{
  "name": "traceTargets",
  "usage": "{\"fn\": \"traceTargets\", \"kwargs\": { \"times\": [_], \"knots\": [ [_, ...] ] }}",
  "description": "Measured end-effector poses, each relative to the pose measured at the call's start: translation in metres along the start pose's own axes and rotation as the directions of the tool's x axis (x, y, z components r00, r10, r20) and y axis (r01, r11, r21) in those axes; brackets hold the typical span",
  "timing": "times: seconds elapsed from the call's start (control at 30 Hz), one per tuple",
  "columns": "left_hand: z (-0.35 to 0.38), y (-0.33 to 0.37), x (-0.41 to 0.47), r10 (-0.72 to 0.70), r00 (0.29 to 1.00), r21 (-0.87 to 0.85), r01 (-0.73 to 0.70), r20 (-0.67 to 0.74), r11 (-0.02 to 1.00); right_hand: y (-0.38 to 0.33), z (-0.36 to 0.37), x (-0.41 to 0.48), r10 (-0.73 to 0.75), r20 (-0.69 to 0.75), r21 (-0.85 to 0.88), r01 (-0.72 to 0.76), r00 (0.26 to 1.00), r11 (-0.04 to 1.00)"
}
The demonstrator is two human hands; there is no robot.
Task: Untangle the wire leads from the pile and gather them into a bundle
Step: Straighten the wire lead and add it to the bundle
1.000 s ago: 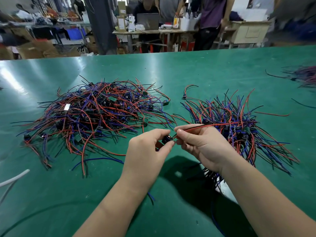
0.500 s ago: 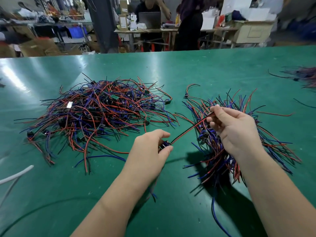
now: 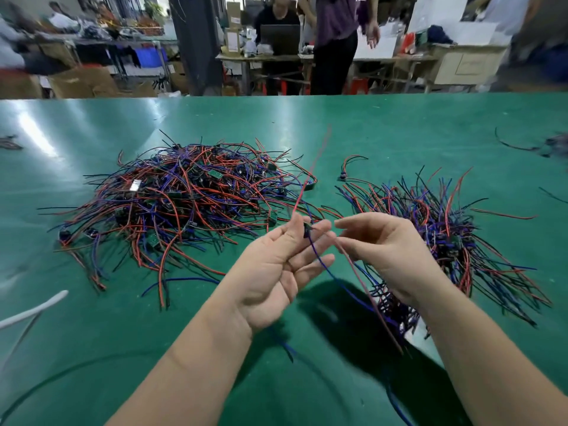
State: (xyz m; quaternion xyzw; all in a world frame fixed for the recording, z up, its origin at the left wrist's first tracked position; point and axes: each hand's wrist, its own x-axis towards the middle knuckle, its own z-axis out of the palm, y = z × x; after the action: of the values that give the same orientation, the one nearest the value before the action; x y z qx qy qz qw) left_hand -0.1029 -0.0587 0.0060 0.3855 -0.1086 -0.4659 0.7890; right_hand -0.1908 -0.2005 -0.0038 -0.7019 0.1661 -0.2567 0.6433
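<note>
At the centre of the frame, above the green counter (image 3: 368,133), the two hands meet over a single wire lead (image 3: 321,261). Half a second ago the left hand (image 3: 276,272) faced palm down while the right drew a red strand taut over the right-hand heap. Now the left has rolled palm up, its outer fingers spread straight, and the lead's black connector (image 3: 307,230) sits between thumb and forefinger in what looks like a light pinch. The right hand (image 3: 390,253) has come back in, its fingertips just beside the left's. The red strand now whips free toward the upper middle of the frame, blurred. A blue strand trails down across the left fingers, and a pinkish one streaks past the right hand toward the lower right. The right hand's fingers are curled, but the blur hides whether they grip that strand or anything below, so I cannot tell.

This lead appears to be clear of the tangled pile (image 3: 184,204) at centre left, with nothing visibly tying it back. I judge the next step to be smoothing its strands together and laying it with the gathered bundle (image 3: 430,229) at centre right. The pile is still big, so most of the task remains.
</note>
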Motion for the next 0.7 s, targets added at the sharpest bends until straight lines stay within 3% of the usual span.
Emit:
{"fn": "traceTargets", "kwargs": {
  "times": [0.13, 0.3, 0.47, 0.7],
  "knots": [
    [0.000, -0.006, 0.001, -0.051, 0.996, 0.082, 0.056, -0.069, 0.995, -0.005, 0.012, -0.008, -0.177, 0.069, 0.018, 0.176, 0.982, 0.984],
    [0.002, -0.016, 0.002, -0.094, 0.989, 0.156, 0.112, -0.117, 0.981, -0.003, 0.020, -0.012, -0.164, 0.110, 0.105, 0.152, 0.980, 0.983],
    [0.003, -0.018, 0.003, -0.091, 0.993, 0.059, 0.095, -0.073, 0.994, -0.004, 0.019, -0.014, -0.261, 0.123, -0.010, 0.265, 0.957, 0.964],
    [0.004, -0.024, 0.001, -0.071, 0.997, 0.112, 0.074, -0.031, 0.991, -0.002, 0.021, -0.016, -0.354, 0.077, -0.160, 0.362, 0.932, 0.919]
  ]
}}
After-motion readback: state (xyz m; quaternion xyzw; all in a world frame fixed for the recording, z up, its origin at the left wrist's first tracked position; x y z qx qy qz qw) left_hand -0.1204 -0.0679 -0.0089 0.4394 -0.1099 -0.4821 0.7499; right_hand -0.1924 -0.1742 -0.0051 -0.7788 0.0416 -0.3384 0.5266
